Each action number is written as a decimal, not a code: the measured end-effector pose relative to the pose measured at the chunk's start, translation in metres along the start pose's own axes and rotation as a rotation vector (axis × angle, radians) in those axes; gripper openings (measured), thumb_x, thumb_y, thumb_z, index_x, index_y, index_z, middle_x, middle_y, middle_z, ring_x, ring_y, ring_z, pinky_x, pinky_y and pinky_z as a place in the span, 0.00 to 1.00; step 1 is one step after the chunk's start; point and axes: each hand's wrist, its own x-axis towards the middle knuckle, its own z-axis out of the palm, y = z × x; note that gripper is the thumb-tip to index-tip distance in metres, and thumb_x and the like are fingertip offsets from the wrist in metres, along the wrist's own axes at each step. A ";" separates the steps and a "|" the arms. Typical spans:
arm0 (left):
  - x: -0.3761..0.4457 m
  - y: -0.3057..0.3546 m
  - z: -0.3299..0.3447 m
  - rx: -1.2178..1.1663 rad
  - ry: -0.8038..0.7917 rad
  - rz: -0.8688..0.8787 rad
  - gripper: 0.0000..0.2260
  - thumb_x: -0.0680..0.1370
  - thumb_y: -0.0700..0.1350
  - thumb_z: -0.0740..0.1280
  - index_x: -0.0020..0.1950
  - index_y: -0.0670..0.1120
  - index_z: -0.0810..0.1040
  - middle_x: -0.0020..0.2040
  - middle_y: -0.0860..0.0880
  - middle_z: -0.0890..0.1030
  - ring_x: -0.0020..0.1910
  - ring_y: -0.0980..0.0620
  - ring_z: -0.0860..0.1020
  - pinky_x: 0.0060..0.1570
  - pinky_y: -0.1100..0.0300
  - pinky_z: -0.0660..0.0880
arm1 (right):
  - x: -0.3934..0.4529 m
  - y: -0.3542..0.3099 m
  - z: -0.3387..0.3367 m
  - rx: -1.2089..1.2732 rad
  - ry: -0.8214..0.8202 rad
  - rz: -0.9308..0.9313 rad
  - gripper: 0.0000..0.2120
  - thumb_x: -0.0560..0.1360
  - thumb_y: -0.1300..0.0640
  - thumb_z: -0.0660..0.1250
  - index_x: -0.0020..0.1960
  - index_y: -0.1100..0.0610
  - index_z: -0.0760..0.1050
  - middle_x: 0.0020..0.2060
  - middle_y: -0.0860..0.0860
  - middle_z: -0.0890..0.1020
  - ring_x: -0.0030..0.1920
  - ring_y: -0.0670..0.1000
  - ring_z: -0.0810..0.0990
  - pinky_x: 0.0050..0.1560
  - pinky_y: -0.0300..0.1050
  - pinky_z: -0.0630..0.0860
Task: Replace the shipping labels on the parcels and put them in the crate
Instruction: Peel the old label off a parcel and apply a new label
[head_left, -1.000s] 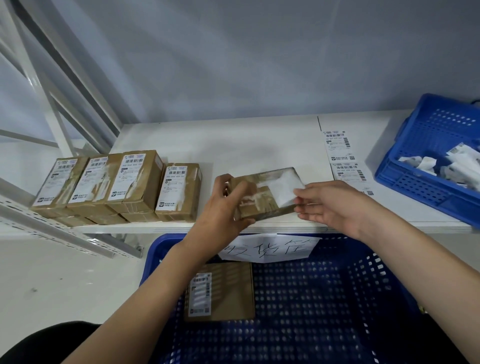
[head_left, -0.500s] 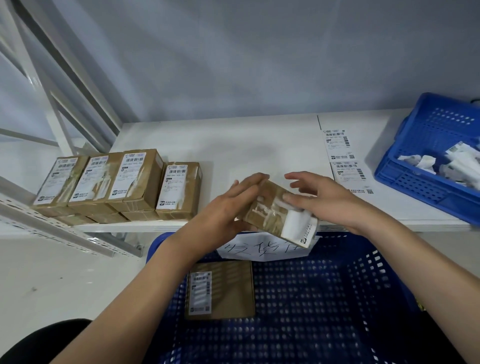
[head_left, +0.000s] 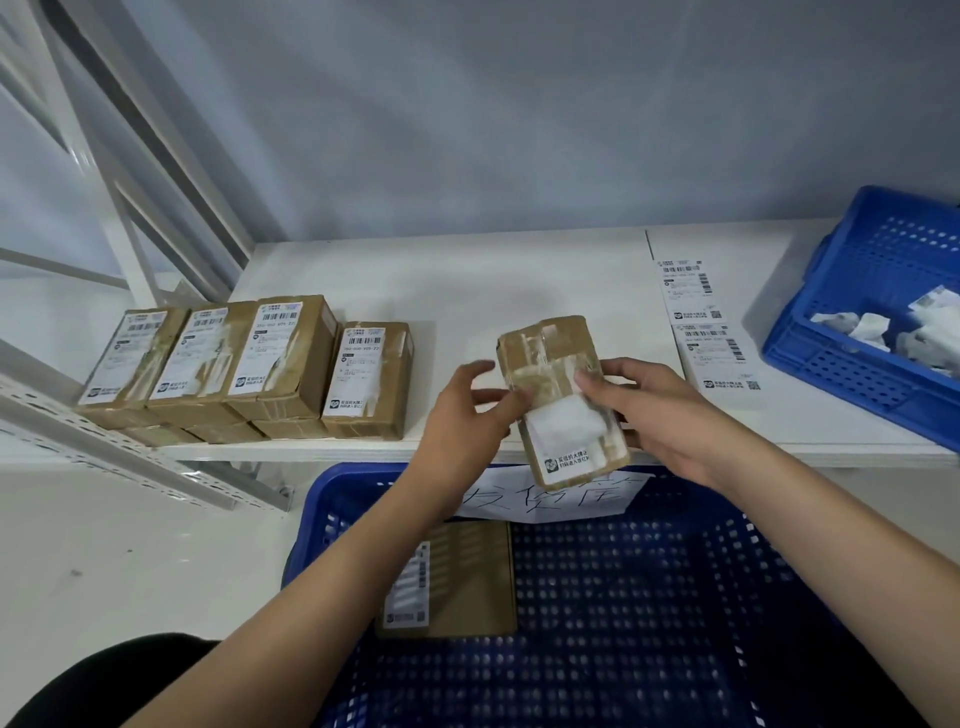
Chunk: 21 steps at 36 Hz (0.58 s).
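I hold a brown taped parcel (head_left: 545, 358) over the front edge of the white shelf (head_left: 467, 280), its long side pointing toward me. Its old label (head_left: 566, 431) is partly peeled, blank white back showing, the printed end still stuck near me. My left hand (head_left: 467, 415) holds the parcel's left edge with curled fingers, thumb lifted. My right hand (head_left: 654, 415) grips the right side, thumb at the label's loose top edge. Below lies the large blue crate (head_left: 649, 597) with one labelled parcel (head_left: 457, 582) in it.
Several labelled parcels (head_left: 280, 353) stand in a row on the shelf's left. Fresh label sheets (head_left: 701, 322) lie at the right, beside a smaller blue bin (head_left: 857, 249) of crumpled labels. A handwritten paper sign (head_left: 550, 501) hangs on the crate's far rim. White rack struts (head_left: 130, 208) rise at left.
The parcel has turned from lying crosswise to pointing toward me and has come nearer the crate. My right hand moved from the label's corner onto the parcel's right side.
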 end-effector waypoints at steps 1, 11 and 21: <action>0.001 -0.001 0.000 -0.052 -0.011 -0.042 0.23 0.78 0.51 0.73 0.71 0.48 0.73 0.56 0.51 0.84 0.53 0.52 0.84 0.59 0.51 0.81 | -0.001 0.000 0.001 -0.001 -0.007 -0.002 0.19 0.74 0.47 0.73 0.62 0.54 0.78 0.50 0.50 0.87 0.55 0.51 0.85 0.64 0.58 0.77; 0.002 0.002 -0.006 -0.114 0.070 -0.107 0.19 0.72 0.46 0.80 0.58 0.39 0.82 0.48 0.46 0.87 0.46 0.49 0.86 0.48 0.56 0.84 | -0.006 0.007 0.012 -0.505 0.265 -0.487 0.19 0.78 0.50 0.70 0.68 0.48 0.75 0.58 0.44 0.79 0.57 0.43 0.77 0.61 0.39 0.72; 0.008 -0.004 -0.007 0.010 0.134 -0.062 0.20 0.69 0.52 0.81 0.54 0.41 0.83 0.45 0.48 0.87 0.45 0.50 0.86 0.51 0.48 0.84 | -0.004 0.022 0.018 -0.921 0.095 -0.886 0.12 0.74 0.63 0.74 0.57 0.56 0.84 0.51 0.46 0.83 0.53 0.55 0.78 0.55 0.48 0.68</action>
